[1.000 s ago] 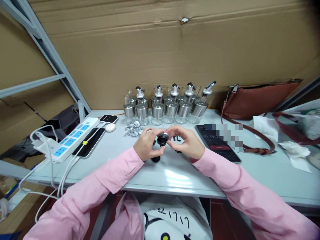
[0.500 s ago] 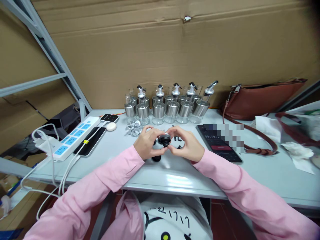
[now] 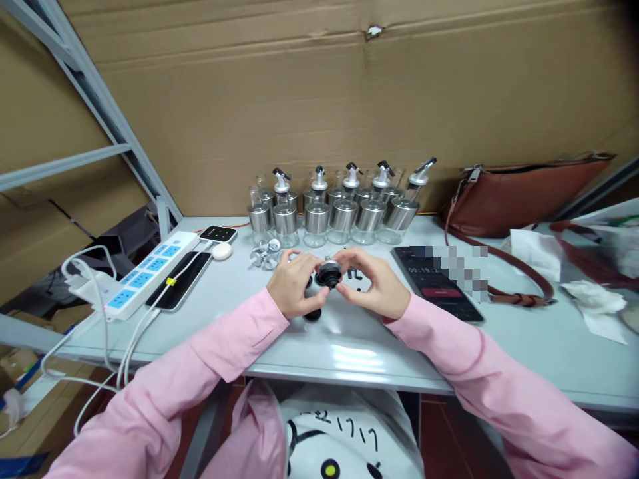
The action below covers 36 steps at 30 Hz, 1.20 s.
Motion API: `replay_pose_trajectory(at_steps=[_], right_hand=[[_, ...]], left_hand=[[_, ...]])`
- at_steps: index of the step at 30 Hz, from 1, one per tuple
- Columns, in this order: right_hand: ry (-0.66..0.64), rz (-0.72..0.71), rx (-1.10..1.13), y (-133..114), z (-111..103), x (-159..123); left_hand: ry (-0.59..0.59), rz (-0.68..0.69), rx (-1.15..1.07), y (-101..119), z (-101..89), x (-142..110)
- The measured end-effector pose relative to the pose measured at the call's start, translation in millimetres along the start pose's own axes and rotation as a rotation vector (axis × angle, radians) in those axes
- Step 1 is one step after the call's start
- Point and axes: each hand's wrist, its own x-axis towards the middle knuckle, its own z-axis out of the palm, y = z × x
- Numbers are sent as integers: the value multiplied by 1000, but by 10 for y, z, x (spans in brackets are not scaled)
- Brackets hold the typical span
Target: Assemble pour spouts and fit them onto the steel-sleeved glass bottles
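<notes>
Between my hands is a bottle pourer stopper (image 3: 329, 273) with a silvery collar and a black ribbed plug that faces me. My left hand (image 3: 298, 285) pinches it from the left, thumb near the plug's lower end. From the other side my right hand (image 3: 373, 283) grips it with thumb and forefinger. A round black part (image 3: 313, 315) lies on the table just below my left thumb. Small black pieces (image 3: 355, 273) lie behind my right hand, partly hidden by it. Loose silvery pourer parts (image 3: 266, 254) are heaped beyond my left hand.
Several glass bottles with steel sleeves (image 3: 317, 216) stand along the back, some topped with pourers. A power strip (image 3: 150, 273) and a phone (image 3: 180, 281) with cables lie left. To the right are a dark tablet-like device (image 3: 434, 293), a brown bag (image 3: 524, 199) and crumpled tissues (image 3: 594, 299).
The stopper has shifted only slightly between my fingers, and more of its silvery top shows. Both hands stay in nearly the same place.
</notes>
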Motion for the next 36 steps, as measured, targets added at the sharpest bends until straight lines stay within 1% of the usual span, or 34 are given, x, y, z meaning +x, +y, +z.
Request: replay_pose_trajectory(at_steps=[8, 19, 24, 30, 36], right_hand=[[-35, 23, -54, -1, 8, -4], [-64, 80, 13, 40, 23, -21], [-85, 92, 59, 75, 46, -29], [-109, 96, 110, 67, 33, -24], [-112, 124, 86, 57, 21, -23]], left_hand=[[-27, -44, -9, -2, 5, 0], [-16, -59, 2, -63, 78, -30], [-33, -89, -7, -73, 90, -26], [-9, -69, 12, -62, 81, -22], [32, -35, 34, -50, 70, -12]])
